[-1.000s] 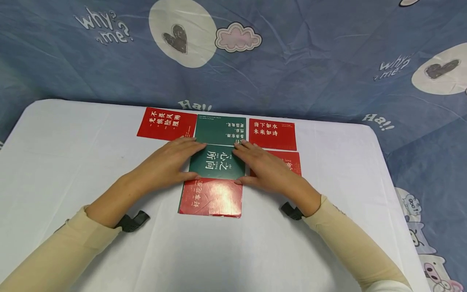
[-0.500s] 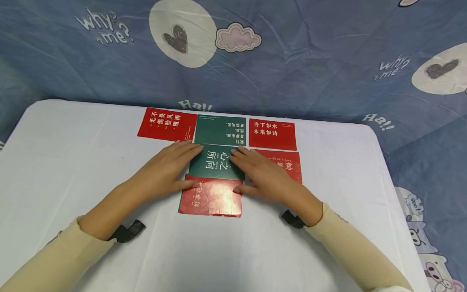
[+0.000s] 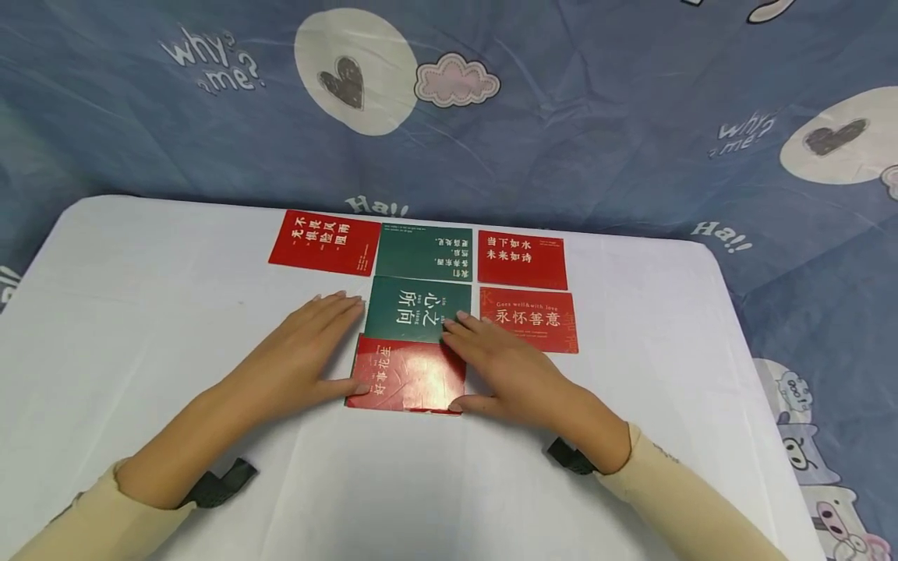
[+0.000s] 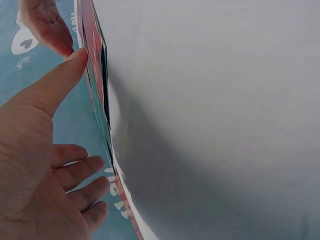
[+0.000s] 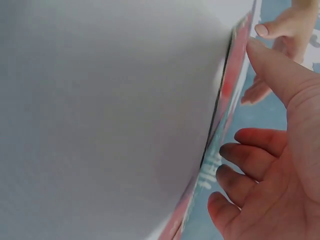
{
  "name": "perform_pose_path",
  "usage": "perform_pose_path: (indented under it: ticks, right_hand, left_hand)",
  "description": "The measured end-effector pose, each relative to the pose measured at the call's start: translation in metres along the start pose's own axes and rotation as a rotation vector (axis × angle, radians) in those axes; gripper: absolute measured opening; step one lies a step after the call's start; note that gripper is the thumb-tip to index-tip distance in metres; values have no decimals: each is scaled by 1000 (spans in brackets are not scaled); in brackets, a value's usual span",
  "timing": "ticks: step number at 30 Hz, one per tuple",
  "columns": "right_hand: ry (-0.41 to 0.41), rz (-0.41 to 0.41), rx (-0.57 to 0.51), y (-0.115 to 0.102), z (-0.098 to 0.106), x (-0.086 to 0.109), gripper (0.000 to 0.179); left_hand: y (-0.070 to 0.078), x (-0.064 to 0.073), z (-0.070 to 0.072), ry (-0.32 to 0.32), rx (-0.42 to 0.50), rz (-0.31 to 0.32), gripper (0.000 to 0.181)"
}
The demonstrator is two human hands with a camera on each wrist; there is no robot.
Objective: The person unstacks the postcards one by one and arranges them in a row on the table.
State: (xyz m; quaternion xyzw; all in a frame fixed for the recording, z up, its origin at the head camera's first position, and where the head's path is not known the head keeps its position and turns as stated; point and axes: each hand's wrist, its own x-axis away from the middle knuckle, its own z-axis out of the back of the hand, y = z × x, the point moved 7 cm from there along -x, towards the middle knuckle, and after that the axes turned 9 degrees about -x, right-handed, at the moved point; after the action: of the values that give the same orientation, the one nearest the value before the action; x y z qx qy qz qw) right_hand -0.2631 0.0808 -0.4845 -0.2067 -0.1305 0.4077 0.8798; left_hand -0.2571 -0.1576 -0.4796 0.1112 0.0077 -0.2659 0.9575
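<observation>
A glossy red card point(image 3: 414, 374) with white Chinese characters lies nearest the person, a thin green edge showing along its left side. Directly behind it is a green card point(image 3: 403, 308) with large white characters. My left hand point(image 3: 298, 358) lies beside these two, fingers extended, thumb tip at the red card's left edge. On the other side is my right hand point(image 3: 512, 374), its fingertips over the green card's right front corner and its thumb near the red card's front right corner. Neither hand grips anything. In the left wrist view the red card point(image 4: 95, 50) appears edge-on, with a dark gap beneath.
Along the table's far edge lie a red card point(image 3: 325, 242), a green card point(image 3: 426, 252) and another red card point(image 3: 522, 259). A further red card point(image 3: 529, 319) is right of the middle green one. The white table point(image 3: 175, 312) meets a patterned blue cloth point(image 3: 561, 117) behind.
Both hands have slid toward the person, from the middle green card to beside the front red card. The left hand has also drawn leftward. The right-hand red card is now uncovered.
</observation>
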Motion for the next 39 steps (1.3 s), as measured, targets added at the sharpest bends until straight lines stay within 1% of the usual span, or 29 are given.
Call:
perform_pose_path:
  ticks: [6, 12, 19, 23, 27, 30, 35, 39]
  right_hand:
    - [-7, 35, -2, -10, -11, 10, 89]
    - [8, 68, 33, -17, -15, 15, 88]
    - [-5, 104, 51, -24, -22, 19, 88]
    - [-14, 99, 66, -27, -24, 20, 88]
    - [-20, 90, 79, -29, -25, 20, 88]
    - [-30, 92, 92, -31, -27, 21, 87]
    - [-45, 115, 107, -35, -29, 24, 86]
    - [-31, 119, 99, -36, -27, 25, 85]
  left_hand:
    - [2, 13, -8, -32, 3, 18, 107]
    - [4, 17, -10, -35, 4, 31, 103]
    - [5, 22, -11, -37, -10, 36, 95]
    - [9, 25, -11, -43, -63, 27, 92]
    - [13, 30, -13, -81, -144, 25, 90]
    - [15, 34, -12, -91, -184, 28, 89]
    - [20, 40, -10, -76, -203, 23, 86]
    - [21, 44, -10, -69, -206, 26, 86]
